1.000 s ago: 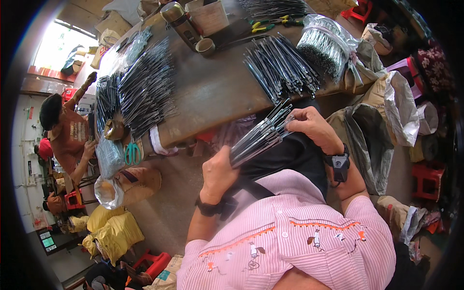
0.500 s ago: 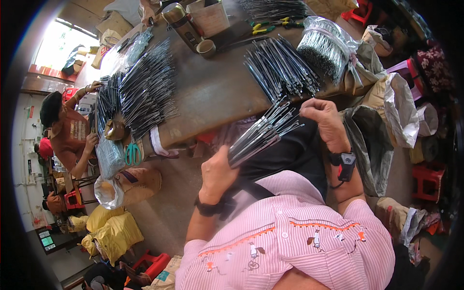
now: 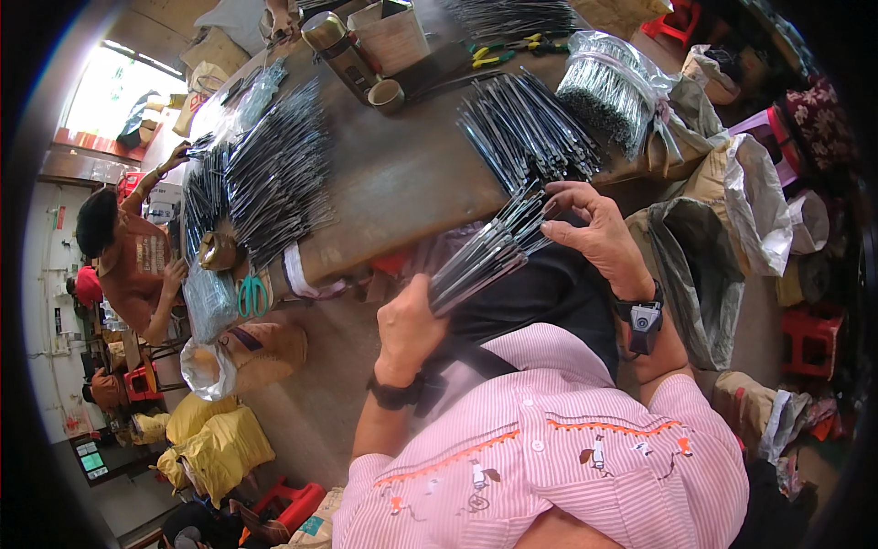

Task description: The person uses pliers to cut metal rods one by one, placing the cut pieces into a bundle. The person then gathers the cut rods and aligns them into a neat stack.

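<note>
A bundle of thin dark metal rods [image 3: 480, 261] with small looped tips is clasped in my left hand [image 3: 410, 329], in front of the table's near edge. The rods slant up and to the right, fanning out at their far ends. Beside those tips is my right hand [image 3: 599, 236], with its thumb and forefinger apart; whether they touch a rod is hard to make out. Just beyond lies a pile of similar rods [image 3: 526, 128] on the brown table [image 3: 402, 174].
More rods [image 3: 279, 174] are heaped on the left, near teal-handled scissors [image 3: 252, 296]. A co-worker [image 3: 128, 247] sits at the far left. A flask [image 3: 334, 41], a cup [image 3: 386, 95], yellow-handled pliers [image 3: 494, 57] and a bagged rod bundle [image 3: 604, 87] stand or lie farther back. An open sack [image 3: 700, 274] is on the right.
My right hand has moved left to the tips of the held bundle, and its thumb and forefinger have spread from a pinch. My left hand keeps its hold in nearly the same place.
</note>
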`<state>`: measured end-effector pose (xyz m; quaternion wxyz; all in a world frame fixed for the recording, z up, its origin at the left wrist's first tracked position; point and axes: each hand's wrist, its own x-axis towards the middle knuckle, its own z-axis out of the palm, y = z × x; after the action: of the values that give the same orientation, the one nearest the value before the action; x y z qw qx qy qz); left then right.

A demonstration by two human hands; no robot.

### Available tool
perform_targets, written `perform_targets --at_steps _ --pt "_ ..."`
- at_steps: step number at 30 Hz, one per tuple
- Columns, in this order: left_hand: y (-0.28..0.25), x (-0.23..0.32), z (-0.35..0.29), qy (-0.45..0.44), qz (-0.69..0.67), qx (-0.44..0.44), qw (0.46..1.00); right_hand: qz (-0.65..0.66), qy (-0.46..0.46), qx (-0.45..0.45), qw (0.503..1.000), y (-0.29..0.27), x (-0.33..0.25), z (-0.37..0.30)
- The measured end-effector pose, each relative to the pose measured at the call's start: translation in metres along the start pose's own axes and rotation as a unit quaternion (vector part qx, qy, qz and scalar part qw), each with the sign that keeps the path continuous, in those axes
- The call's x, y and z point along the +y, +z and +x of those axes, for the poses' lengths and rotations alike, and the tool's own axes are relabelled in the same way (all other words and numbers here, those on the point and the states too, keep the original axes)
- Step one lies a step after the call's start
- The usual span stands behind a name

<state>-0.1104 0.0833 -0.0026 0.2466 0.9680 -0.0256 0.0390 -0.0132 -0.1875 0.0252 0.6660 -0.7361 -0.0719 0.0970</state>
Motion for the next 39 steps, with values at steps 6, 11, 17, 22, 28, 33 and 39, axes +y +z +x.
perform_targets --at_steps 6,11,17,22,28,33,39 --pt "0.0 0.0 -0.001 0.007 0.003 0.005 1.0 -0.011 0.018 -0.034 0.999 -0.008 0.004 0.001" --pt "0.002 0.002 0.0 0.019 0.012 0.01 1.0 -0.042 0.01 -0.041 0.998 -0.013 0.009 -0.002" --pt "0.003 0.004 -0.002 0.029 0.0 0.005 1.0 0.019 0.084 -0.069 0.994 -0.008 0.012 -0.004" --pt "0.004 0.006 -0.001 0.035 -0.004 0.008 0.999 0.064 0.058 -0.048 0.995 -0.002 0.008 -0.008" --pt "0.005 0.008 -0.001 0.034 -0.005 0.001 0.999 0.145 0.037 -0.021 0.988 0.0 0.01 -0.007" --pt "0.004 0.01 0.0 0.024 -0.017 -0.001 1.0 0.189 0.036 0.029 0.981 -0.009 0.018 -0.003" --pt "0.002 0.009 0.0 0.022 -0.011 0.002 1.0 0.165 0.052 0.013 0.985 -0.015 0.012 -0.004"
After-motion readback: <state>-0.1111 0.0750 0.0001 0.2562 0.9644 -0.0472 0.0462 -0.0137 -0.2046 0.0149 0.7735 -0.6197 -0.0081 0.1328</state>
